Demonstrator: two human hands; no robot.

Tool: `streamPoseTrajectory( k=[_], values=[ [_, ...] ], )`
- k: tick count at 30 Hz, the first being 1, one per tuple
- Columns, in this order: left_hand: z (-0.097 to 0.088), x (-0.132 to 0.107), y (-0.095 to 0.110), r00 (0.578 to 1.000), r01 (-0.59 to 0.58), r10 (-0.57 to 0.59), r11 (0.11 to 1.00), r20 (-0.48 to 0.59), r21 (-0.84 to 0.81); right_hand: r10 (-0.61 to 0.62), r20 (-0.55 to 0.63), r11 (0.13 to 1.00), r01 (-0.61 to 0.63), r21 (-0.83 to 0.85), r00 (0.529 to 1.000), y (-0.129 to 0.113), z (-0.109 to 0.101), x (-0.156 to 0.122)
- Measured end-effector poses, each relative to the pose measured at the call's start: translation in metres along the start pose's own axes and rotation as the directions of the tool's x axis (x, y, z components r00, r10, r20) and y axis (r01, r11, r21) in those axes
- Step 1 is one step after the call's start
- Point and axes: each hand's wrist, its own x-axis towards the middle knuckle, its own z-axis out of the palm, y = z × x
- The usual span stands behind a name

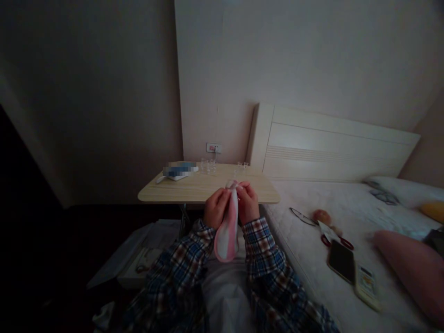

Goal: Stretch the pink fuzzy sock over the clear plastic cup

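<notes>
In front of my body, both hands meet at the near edge of the table. A pink-and-white striped cloth hangs down between them. My left hand is closed on the cloth's upper left side, its thumb and fingers pressed together. My right hand grips the cloth's upper right side with bent fingers. At the top, between the fingertips, shows what looks like a small clear glass, partly wrapped in the cloth. Which fingers carry the glass is hard to make out.
Several small clear glasses stand at the back of the wooden table, with more glasses to their right. A blurred-out stack lies on the left. On the bed are scissors, a phone and eyeglasses.
</notes>
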Motion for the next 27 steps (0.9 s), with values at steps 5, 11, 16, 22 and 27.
streamPoseTrajectory(
  k=[5, 11, 16, 22, 27],
  values=[
    [0.001, -0.007, 0.056, 1.0, -0.018, 0.021, 0.99, 0.017, -0.139, -0.195, 0.105, 0.979, 0.2, -0.041, 0.975, -0.046, 0.028, -0.018],
    [0.001, -0.017, 0.081, 1.0, 0.012, -0.014, 0.966, -0.005, -0.257, -0.285, 0.157, 0.945, 0.305, -0.121, 0.946, -0.061, 0.041, -0.03],
    [0.0, -0.022, 0.094, 1.0, -0.018, 0.015, 0.961, -0.012, -0.274, -0.322, 0.181, 0.927, 0.349, -0.139, 0.929, -0.072, 0.05, -0.04],
    [0.001, -0.027, 0.105, 0.999, -0.042, 0.036, 0.962, -0.029, -0.268, -0.371, 0.173, 0.904, 0.397, -0.157, 0.912, -0.084, 0.056, -0.048],
    [0.0, -0.03, 0.109, 0.999, -0.042, 0.034, 0.962, -0.031, -0.27, -0.357, 0.176, 0.915, 0.381, -0.13, 0.917, -0.085, 0.06, -0.051]
  ],
)
